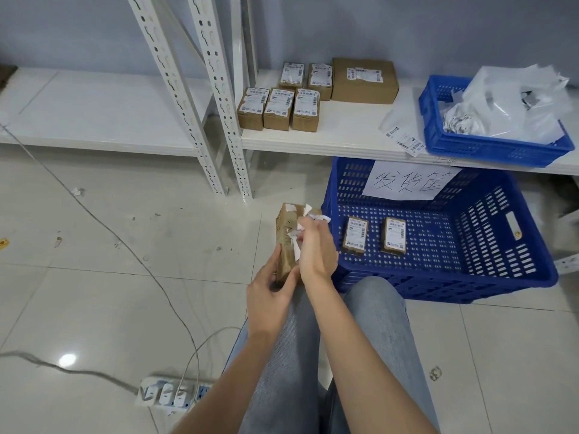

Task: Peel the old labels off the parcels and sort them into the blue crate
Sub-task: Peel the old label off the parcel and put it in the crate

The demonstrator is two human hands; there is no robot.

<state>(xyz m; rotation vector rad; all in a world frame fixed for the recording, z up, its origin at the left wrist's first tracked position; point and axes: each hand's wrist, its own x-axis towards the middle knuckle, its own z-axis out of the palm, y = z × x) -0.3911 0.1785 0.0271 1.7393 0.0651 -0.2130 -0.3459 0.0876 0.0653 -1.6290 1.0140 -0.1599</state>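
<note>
My left hand (269, 292) grips the lower end of a small brown cardboard parcel (286, 242), held upright over my knee. My right hand (315, 245) pinches torn white label paper (313, 216) against the parcel's right face; ragged white scraps still cling to the cardboard. To the right on the floor stands a big blue crate (470, 277) with a handwritten paper sign on its far wall. Two small labelled parcels (355, 234) (394, 235) lie flat inside it. Several more labelled parcels (279, 109) and a larger box (363, 79) sit on the white shelf.
A second blue crate (488, 145) on the shelf holds crumpled labels and plastic bags. A loose label sheet (404, 139) lies beside it. White slotted rack posts (219, 98) stand ahead. A power strip (169, 394) and cables (109, 233) lie on the tiled floor at left.
</note>
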